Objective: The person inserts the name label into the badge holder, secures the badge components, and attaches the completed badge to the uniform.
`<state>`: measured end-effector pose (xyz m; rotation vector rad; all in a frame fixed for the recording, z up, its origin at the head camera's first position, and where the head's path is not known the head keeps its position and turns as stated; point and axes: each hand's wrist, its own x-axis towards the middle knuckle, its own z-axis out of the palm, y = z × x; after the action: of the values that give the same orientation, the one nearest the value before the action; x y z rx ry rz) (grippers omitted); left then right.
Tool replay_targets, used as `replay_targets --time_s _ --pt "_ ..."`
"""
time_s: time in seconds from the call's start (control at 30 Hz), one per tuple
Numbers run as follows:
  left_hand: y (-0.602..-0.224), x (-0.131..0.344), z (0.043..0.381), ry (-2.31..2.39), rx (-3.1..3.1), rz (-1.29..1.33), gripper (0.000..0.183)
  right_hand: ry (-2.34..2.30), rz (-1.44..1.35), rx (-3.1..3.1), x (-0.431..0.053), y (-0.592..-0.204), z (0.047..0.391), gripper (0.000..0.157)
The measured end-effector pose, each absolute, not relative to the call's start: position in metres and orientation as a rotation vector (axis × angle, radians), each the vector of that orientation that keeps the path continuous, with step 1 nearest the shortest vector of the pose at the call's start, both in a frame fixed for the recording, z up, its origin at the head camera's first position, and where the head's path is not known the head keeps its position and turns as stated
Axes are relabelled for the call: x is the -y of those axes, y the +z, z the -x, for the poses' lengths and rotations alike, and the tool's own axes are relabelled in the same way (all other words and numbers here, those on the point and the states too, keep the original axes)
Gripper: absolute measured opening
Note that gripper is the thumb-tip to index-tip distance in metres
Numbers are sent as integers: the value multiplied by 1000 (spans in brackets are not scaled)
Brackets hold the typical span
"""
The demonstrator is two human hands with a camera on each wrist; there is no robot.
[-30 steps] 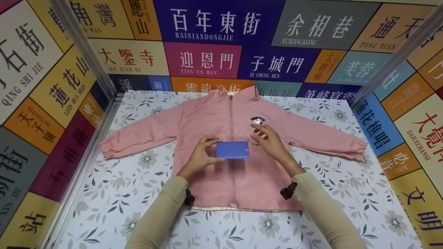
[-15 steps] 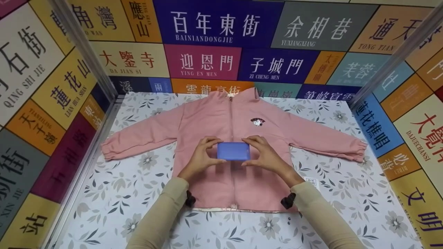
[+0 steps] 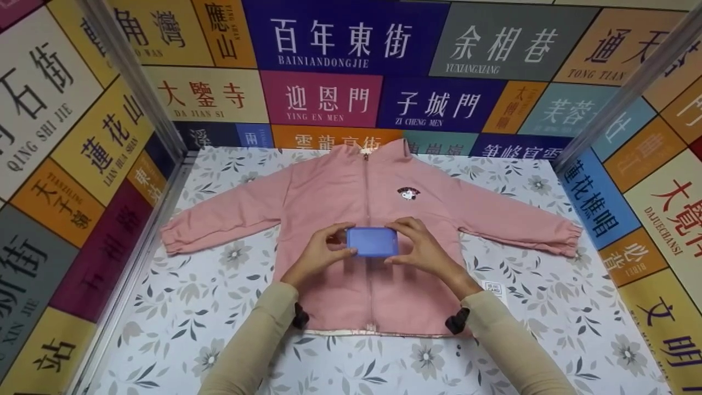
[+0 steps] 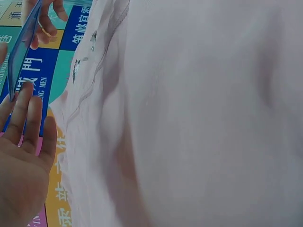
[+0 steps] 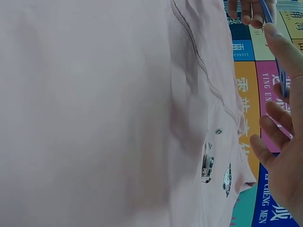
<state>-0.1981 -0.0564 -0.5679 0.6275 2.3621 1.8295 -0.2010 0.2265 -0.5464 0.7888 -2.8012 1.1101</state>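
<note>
A thin, flat, translucent blue card holder (image 3: pixel 372 242) with a small slot near its right end is held up over a pink zip jacket (image 3: pixel 323 192). My left hand (image 3: pixel 318 252) pinches its left edge between thumb and fingers. At the opposite edge, my right hand (image 3: pixel 425 249) pinches it the same way. In the left wrist view the card holder (image 4: pixel 22 49) appears almost edge-on, well above the jacket cloth (image 4: pixel 199 118). The right wrist view shows it as a narrow blue strip (image 5: pixel 282 78) beside the thumb.
The jacket lies face up with both sleeves spread, on a white floral tabletop (image 3: pixel 208 307). Next to my right wrist lies a white printed label (image 3: pixel 493 288). Colourful sign-printed panels (image 3: pixel 329 93) wall in the back and both sides.
My right hand has come down from over the jacket's chest and taken hold of the card holder's right edge. The card holder has shifted slightly right and down.
</note>
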Motion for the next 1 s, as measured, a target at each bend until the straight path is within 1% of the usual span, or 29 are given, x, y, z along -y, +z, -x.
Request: replay_targets --time_s 0.27,0.5,1.0 --pt "-568 50 199 1891 -2276 -580 58 1060 -795 2792 -228 -548 200 80" --pt "-570 46 201 1879 -2228 -587 62 922 -826 2751 -229 -548 200 84" --pt "-571 41 198 1907 -2127 -445 58 837 -861 2758 -231 -548 198 82"
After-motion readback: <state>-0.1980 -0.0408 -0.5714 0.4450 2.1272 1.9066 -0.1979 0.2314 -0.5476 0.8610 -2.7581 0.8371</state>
